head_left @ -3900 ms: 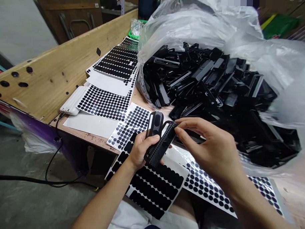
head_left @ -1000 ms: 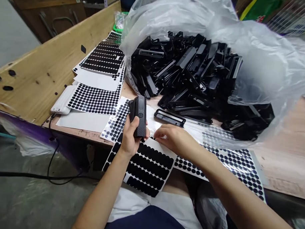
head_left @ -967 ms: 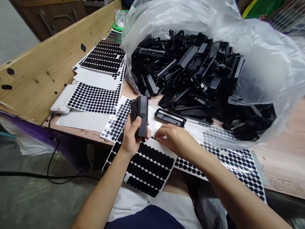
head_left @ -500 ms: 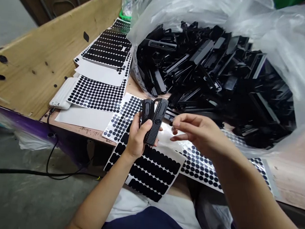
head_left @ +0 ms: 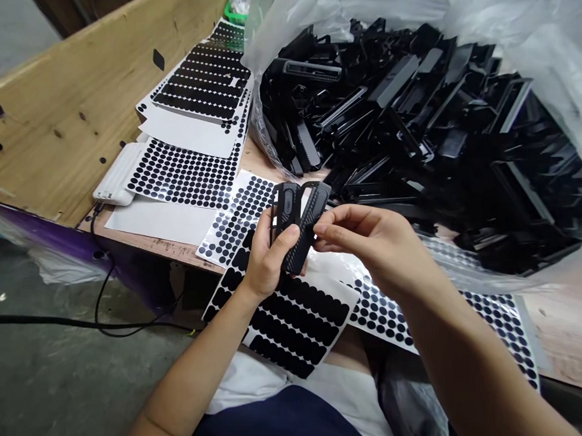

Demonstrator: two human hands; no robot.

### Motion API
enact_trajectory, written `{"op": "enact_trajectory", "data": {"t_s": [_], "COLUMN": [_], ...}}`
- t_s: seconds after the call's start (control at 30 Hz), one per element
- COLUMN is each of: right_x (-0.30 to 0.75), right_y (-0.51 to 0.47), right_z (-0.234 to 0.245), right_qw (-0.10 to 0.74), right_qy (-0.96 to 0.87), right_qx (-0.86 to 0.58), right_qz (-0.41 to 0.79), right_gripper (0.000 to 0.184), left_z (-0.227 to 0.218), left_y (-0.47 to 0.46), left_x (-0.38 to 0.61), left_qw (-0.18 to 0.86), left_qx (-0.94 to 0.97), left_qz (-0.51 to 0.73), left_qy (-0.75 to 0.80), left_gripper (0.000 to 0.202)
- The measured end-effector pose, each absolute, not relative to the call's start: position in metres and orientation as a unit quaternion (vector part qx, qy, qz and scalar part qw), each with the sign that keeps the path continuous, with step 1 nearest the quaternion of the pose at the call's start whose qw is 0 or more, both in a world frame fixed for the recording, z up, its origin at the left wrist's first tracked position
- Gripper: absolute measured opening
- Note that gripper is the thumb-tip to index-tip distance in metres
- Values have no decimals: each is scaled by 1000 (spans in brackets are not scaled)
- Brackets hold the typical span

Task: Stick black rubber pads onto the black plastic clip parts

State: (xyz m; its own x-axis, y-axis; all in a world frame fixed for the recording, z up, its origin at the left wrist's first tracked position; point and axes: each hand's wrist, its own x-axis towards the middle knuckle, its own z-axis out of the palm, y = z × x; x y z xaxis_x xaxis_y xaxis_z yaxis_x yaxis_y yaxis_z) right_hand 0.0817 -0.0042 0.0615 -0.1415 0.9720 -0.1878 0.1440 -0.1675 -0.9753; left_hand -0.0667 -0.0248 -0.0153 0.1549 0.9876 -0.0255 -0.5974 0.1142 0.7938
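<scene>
My left hand [head_left: 268, 262] is wrapped round two black ribbed plastic shells [head_left: 298, 221], held upright side by side above the sheets. My right hand [head_left: 366, 243] sits just right of them, thumb and forefinger pinched together against the side of the right shell; whatever is in the pinch is too small to make out. Under both hands lies a white sheet of black oval pads [head_left: 292, 320].
A clear plastic bag [head_left: 539, 74] heaped with black plastic parts [head_left: 418, 121] fills the bench's right. Sheets of black round dots [head_left: 182, 173] and stacked pad sheets [head_left: 204, 88] lie left, beside a white power bank [head_left: 115, 183]. A wooden board [head_left: 85, 90] borders the left edge.
My right hand rose from the oval-pad sheet and came up to the shells in a pinch. The left hand now fans the two shells apart and holds them a little higher.
</scene>
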Motion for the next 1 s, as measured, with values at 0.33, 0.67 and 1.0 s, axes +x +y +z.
{"op": "enact_trajectory", "data": {"t_s": [0.33, 0.67, 1.0], "right_x": [79, 75, 77], "right_y": [-8, -11, -22], "right_z": [68, 66, 15], "right_qw": [353, 370, 227], "right_qy": [-611, -641, -758], "right_qx": [-559, -557, -560], "right_qz": [434, 377, 246], "right_gripper": [26, 34, 16], "left_z": [-17, -15, -9], "left_y": [-24, -25, -21], "left_x": [-67, -67, -75], "left_qw": [673, 672, 711], "left_qx": [344, 334, 221], "left_qz": [579, 577, 605], "left_qy": [306, 322, 281], "left_gripper": [43, 49, 45]}}
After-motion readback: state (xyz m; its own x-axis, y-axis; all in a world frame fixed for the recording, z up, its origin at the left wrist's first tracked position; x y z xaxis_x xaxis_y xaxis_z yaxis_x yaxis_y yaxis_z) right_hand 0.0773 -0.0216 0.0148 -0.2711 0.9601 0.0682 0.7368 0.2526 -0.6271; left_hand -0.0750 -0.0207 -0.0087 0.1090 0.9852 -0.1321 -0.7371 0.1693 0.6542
